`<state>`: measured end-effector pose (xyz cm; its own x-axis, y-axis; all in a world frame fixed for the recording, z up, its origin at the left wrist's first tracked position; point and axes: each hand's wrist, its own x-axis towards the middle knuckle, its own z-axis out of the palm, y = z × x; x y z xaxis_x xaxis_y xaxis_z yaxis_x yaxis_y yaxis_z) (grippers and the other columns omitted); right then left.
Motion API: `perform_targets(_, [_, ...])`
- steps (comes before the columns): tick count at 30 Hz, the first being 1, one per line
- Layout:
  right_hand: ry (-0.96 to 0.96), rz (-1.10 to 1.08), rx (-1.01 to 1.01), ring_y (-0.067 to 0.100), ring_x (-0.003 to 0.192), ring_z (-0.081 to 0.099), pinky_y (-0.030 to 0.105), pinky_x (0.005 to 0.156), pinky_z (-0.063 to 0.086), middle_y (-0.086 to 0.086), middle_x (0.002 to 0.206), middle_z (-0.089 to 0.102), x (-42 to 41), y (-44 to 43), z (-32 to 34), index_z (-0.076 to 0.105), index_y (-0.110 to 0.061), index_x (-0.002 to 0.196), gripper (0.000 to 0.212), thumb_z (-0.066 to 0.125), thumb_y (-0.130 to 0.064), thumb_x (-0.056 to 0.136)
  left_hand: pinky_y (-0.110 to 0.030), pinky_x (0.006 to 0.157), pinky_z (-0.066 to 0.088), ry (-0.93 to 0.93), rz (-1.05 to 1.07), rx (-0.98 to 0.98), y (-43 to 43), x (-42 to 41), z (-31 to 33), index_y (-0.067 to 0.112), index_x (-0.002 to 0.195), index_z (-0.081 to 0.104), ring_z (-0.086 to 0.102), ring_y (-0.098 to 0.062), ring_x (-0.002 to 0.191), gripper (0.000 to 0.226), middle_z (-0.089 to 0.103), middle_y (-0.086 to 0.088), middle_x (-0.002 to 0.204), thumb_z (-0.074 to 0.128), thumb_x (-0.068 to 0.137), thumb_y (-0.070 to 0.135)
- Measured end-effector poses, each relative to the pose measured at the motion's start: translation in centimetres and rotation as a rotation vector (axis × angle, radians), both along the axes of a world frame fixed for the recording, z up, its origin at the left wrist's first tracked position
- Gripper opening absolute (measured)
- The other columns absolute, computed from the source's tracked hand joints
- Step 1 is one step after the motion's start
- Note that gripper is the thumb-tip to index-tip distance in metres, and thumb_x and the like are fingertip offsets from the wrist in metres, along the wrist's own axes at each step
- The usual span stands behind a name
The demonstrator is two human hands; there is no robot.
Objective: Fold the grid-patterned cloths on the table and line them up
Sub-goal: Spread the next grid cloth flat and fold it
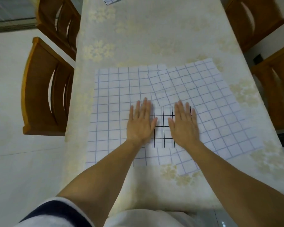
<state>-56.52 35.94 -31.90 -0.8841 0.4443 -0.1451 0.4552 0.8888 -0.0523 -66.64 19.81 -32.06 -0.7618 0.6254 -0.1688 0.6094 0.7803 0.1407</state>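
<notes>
Lying toward the near end of the cream, flower-printed desk (154, 38), a small folded white cloth with a black grid (163, 126) rests on two larger white cloths with blue grids. One blue-grid cloth sits square at the left (115, 102); the other is skewed at the right (211, 102) and overlaps it. The left hand (141, 123) and right hand (184, 126) press flat on the small cloth's two sides, fingers straight and released, grasping nothing. Another grid cloth (111, 0) peeks in at the far end. Brown wooden chairs (44, 89) flank the desk.
</notes>
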Motion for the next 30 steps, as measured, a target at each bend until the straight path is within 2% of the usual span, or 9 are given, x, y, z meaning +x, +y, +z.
perform_targets(4, [-0.036,0.093,-0.052,0.026,0.153,-0.007,0.047,0.125,0.001,0.007,0.167,-0.003,-1.1,-3.2,-1.2,-0.002,-0.011,0.158,0.065,-0.003,-0.042,0.101,-0.044,0.126,-0.008,-0.049,-0.122,0.039,0.9,1.4,-1.0,0.023,0.162,-0.007,-0.015,-0.02,0.155,0.058,-0.01,0.005,0.17,0.008,0.109,0.042])
perform_targets(8, [-0.063,0.033,-0.026,0.025,0.154,-0.006,0.048,0.125,0.004,0.008,0.166,-0.006,1.7,0.3,-1.9,-0.004,-0.009,0.158,0.071,0.0,-0.051,0.101,-0.047,0.126,-0.008,-0.09,-0.034,0.018,-1.5,0.4,-1.4,0.031,0.16,-0.016,-0.023,-0.017,0.153,0.057,-0.02,0.013,0.166,0.001,0.108,0.046])
perform_targets(11, [-0.106,-0.06,-0.037,0.025,0.152,-0.017,0.047,0.124,-0.001,0.013,0.164,-0.017,3.3,3.2,-1.6,-0.013,-0.005,0.156,0.079,-0.011,-0.058,0.096,-0.048,0.125,-0.008,-0.08,0.007,-0.03,-3.2,-0.6,-1.0,0.027,0.158,-0.023,-0.027,-0.021,0.152,0.06,-0.028,0.01,0.164,-0.002,0.106,0.05])
perform_targets(13, [-0.088,-0.09,-0.043,0.027,0.152,-0.016,0.048,0.124,-0.001,0.014,0.164,-0.016,2.7,2.9,-1.0,-0.011,-0.004,0.156,0.08,-0.01,-0.057,0.096,-0.046,0.125,-0.012,-0.097,0.03,-0.011,-3.5,-0.6,-0.6,0.024,0.157,-0.023,-0.028,-0.023,0.151,0.063,-0.029,0.006,0.164,-0.001,0.106,0.052])
perform_targets(16, [0.02,0.0,-0.015,0.028,0.153,-0.009,0.047,0.125,0.002,0.012,0.166,-0.009,0.0,-0.3,-0.2,-0.004,-0.008,0.157,0.068,0.003,-0.049,0.104,-0.044,0.126,-0.01,-0.065,-0.052,0.096,-1.2,0.3,-0.1,0.022,0.161,-0.013,-0.02,-0.022,0.154,0.062,-0.019,0.003,0.168,0.007,0.108,0.048])
perform_targets(19, [-0.038,0.076,-0.054,0.025,0.152,-0.014,0.046,0.125,-0.002,0.008,0.165,-0.014,-1.2,-3.2,-1.2,-0.012,-0.011,0.156,0.066,-0.007,-0.046,0.1,-0.044,0.127,-0.003,-0.102,-0.152,0.083,0.8,1.2,-0.7,0.024,0.162,-0.009,-0.019,-0.021,0.155,0.06,-0.017,0.003,0.168,0.016,0.11,0.042])
perform_targets(21, [-0.091,0.083,-0.055,0.023,0.152,-0.017,0.046,0.125,-0.002,0.005,0.165,-0.016,-0.3,-2.8,-2.0,-0.013,-0.012,0.156,0.07,-0.01,-0.051,0.098,-0.045,0.127,-0.004,-0.111,-0.137,0.025,0.4,1.3,-1.5,0.03,0.161,-0.012,-0.021,-0.02,0.154,0.058,-0.019,0.005,0.168,0.009,0.109,0.044])
perform_targets(24, [-0.076,0.059,-0.063,0.021,0.152,-0.015,0.047,0.125,0.002,0.002,0.166,-0.014,1.5,-0.5,-2.2,-0.01,-0.014,0.158,0.072,-0.002,-0.057,0.101,-0.045,0.126,-0.006,-0.113,-0.142,0.022,-0.7,0.8,-1.5,0.036,0.159,-0.014,-0.021,-0.018,0.154,0.057,-0.018,0.009,0.168,0.002,0.107,0.048])
perform_targets(30, [-0.088,0.048,-0.061,0.021,0.153,-0.011,0.048,0.124,0.0,0.002,0.167,-0.009,2.4,2.3,-1.8,-0.008,-0.016,0.158,0.078,0.0,-0.065,0.098,-0.049,0.125,-0.007,-0.113,-0.094,-0.061,-2.2,-0.2,-0.9,0.031,0.157,-0.024,-0.027,-0.021,0.152,0.065,-0.028,0.008,0.165,-0.003,0.102,0.06])
